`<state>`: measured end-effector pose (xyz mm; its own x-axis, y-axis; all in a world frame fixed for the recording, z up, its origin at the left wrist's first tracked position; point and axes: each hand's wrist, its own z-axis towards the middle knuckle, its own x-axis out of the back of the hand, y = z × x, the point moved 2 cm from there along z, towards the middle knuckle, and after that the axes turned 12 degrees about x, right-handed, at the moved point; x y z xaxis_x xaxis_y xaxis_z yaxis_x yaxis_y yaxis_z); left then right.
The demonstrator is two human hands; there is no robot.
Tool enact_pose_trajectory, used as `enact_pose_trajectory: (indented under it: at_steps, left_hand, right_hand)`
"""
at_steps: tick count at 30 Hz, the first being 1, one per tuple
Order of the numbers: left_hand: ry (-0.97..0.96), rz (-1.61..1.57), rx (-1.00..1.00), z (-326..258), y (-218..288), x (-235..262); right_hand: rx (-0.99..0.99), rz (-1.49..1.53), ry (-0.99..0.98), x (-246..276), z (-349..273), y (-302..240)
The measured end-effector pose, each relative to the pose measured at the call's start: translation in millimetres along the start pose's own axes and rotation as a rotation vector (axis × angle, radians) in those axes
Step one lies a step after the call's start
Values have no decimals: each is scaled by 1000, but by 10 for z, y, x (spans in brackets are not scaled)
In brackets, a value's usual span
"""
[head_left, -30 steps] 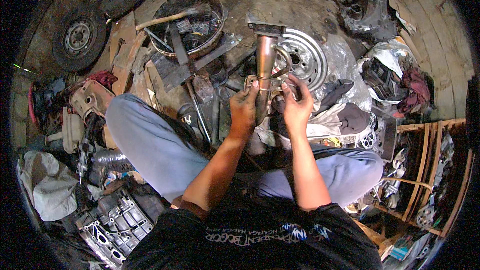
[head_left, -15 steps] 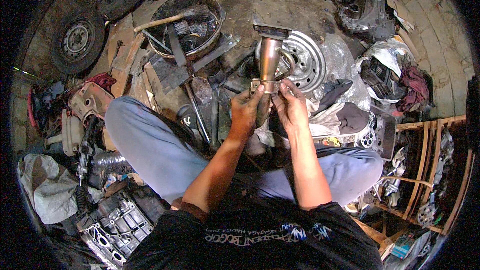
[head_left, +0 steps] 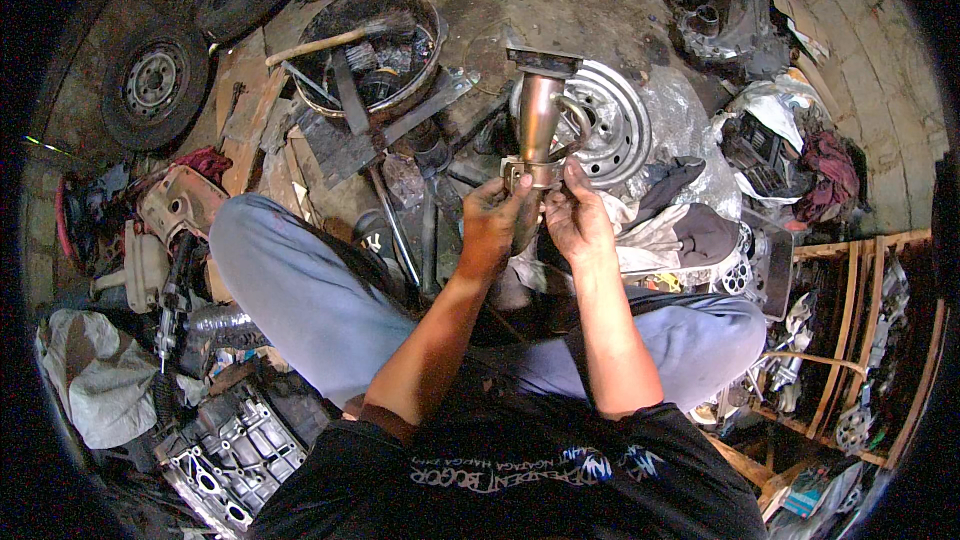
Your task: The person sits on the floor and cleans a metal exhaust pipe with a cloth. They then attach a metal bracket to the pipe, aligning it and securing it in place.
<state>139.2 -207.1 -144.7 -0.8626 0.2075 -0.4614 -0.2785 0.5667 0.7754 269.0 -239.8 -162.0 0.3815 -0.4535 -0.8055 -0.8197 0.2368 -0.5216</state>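
Above my lap stands a shiny bronze-and-silver metal pipe with a dark flange at its far end. A thin curved side tube bends along its right. Around the near end sits a metal collar with a small bracket. My left hand is closed on this end, its thumb against the collar. My right hand is at the collar's right side, fingertips bent in against it; whether they pinch a small part there cannot be made out. A dark length continues below between the hands.
A silver wheel rim lies just behind the pipe. To the left stand a blackened basin with a wooden-handled brush and a tyre. A gearbox casing lies far right; an engine block is near left.
The hands and pipe stay almost in place. My right hand's fingers have shifted slightly at the collar, and the left thumb sits a little lower.
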Motion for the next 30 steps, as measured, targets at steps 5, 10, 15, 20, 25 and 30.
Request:
enact_pose_trajectory:
  at_steps: [5, 10, 15, 20, 25, 30]
  left_hand:
    - [-41, 28, -12, -39, 50, -24]
    - [-2, 68, -3, -47, 56, -35]
    - [12, 78, -7, -15, 28, 5]
    - [36, 117, -41, -25, 39, 16]
    - [53, 133, -138, 7, 11, 54]
    - [64, 119, -120, 16, 19, 77]
  right_hand:
    - [79, -132, 102, -14, 5, -28]
    - [386, -675, 227, 4, -41, -7]
    - [599, -1022, 146, -88, -108, -15]
    - [583, -1098, 139, -262, -214, -45]
    - [639, -1154, 93, -330, -294, -24]
    - [660, -1166, 58, -380, -327, 5]
